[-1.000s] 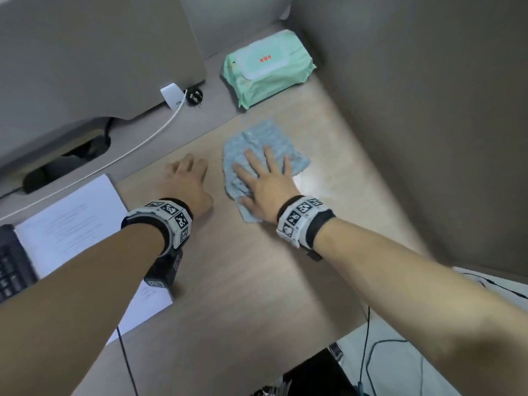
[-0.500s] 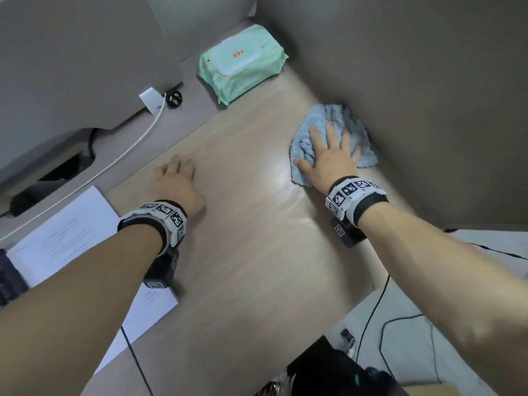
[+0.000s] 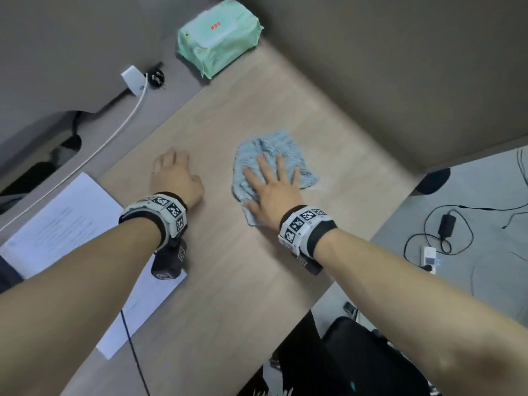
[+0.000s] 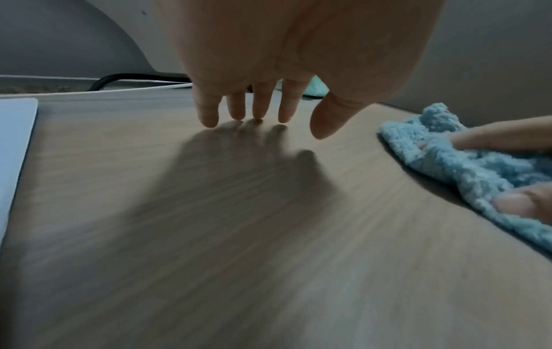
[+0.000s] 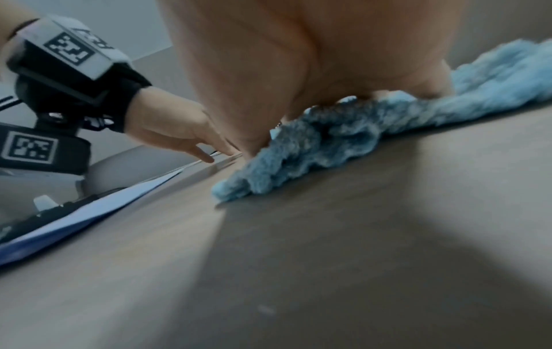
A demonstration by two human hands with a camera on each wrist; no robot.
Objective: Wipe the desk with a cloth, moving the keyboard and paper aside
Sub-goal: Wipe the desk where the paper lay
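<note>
- A wooden desk (image 3: 228,281) was enclosed by grey partitions at the back and on the right.
- The cloth (image 3: 274,155), blue and crumpled, was pressed flat on the desk by the right hand (image 3: 274,190), with fingers straight and spread.
- The left hand (image 3: 174,178) was placed just beside the cloth, with only its fingertips (image 4: 209,120) touching the desk; the fingers were relaxed and nothing was held.
- The paper (image 3: 65,221) was seen at the left, partly under the left forearm.
- A dark keyboard (image 5: 44,212) was partly seen beyond the paper.
- A green wipes pack (image 3: 218,35) was laid in the far corner.
</note>
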